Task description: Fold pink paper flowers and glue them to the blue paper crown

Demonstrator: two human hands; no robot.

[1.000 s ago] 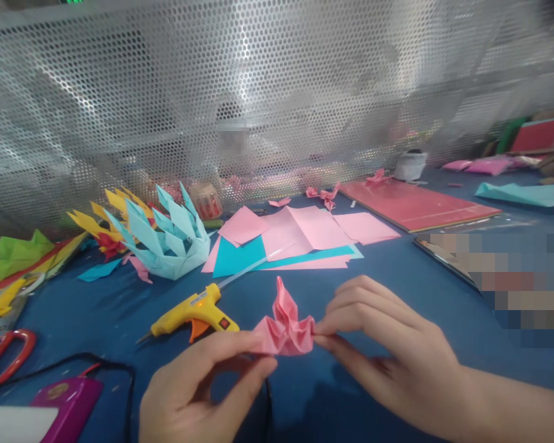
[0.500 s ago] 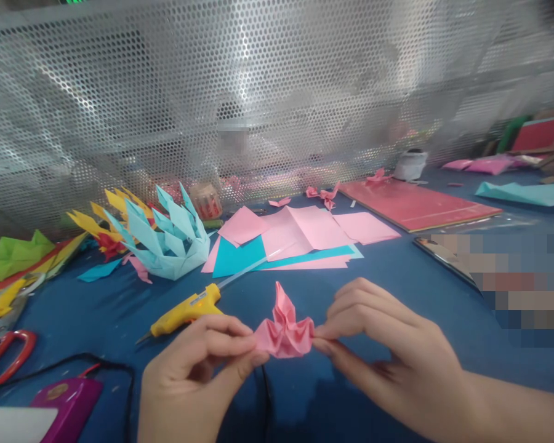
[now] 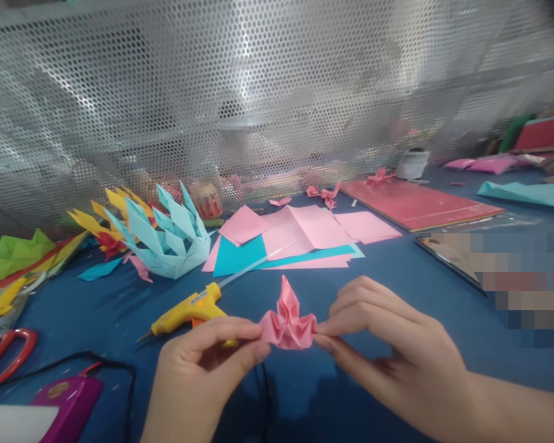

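A small pink origami piece (image 3: pixel 289 323) is held up over the blue table, its pointed tip upward and creased folds spreading to both sides. My left hand (image 3: pixel 207 363) pinches its left edge between thumb and fingers. On the opposite edge, my right hand (image 3: pixel 388 347) grips it between thumb and fingertips. Just behind my left hand lies a yellow glue gun (image 3: pixel 184 312) with a clear glue stick out of its back; my hand hides part of its handle. Pink and blue paper sheets (image 3: pixel 305 231) are spread beyond the origami piece.
At the left stand a light blue folded-paper crown (image 3: pixel 175 246) and yellow paper points (image 3: pixel 115 209). Red-handled scissors (image 3: pixel 16 351), a black cord (image 3: pixel 130 394) and a purple object (image 3: pixel 69 400) lie near left. A red board (image 3: pixel 420 200) and a phone (image 3: pixel 447 261) lie right. Perforated metal (image 3: pixel 277 80) rises behind.
The pink origami piece has moved slightly up and right, along with my left hand. My right hand keeps its pinch and has barely shifted. More of the glue gun's handle shows now.
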